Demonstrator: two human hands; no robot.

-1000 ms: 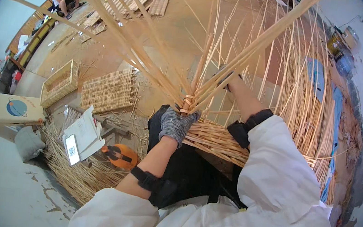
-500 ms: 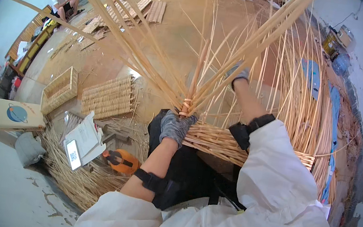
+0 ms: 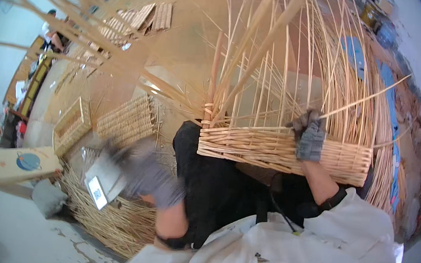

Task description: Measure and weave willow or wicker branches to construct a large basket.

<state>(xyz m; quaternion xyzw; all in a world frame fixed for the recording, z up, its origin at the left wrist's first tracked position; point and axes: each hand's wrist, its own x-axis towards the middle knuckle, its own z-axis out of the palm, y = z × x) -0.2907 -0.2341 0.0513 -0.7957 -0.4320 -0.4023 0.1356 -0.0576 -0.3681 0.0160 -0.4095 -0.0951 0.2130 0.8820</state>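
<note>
I have the woven panel [image 3: 251, 147] straight ahead over the person's lap, its long axis running left to right, nearly level, with a row of upright rods [image 3: 261, 93] standing out of its far edge. The right hand [image 3: 311, 135] is the nearer one; in fact it is on the panel, right of the middle, gloved fingers curled over that far edge and closed on a pale rod [image 3: 369, 94], which slants up and away to the right. The left hand [image 3: 148, 174] is well off the panel's left end, on the near side, and smeared by blur; I can't tell whether its fingers are spread or clenched, or whether they hold anything. From that hand, the panel lies to the right and slightly farther out. Its closest corner to the left hand is the one where a thick brown stake [image 3: 215, 70] stands upright, bound at the base. Beyond the left hand, I make out a phone [image 3: 97, 192] on white paper, just beside a heap of loose rods [image 3: 111, 222]
</note>
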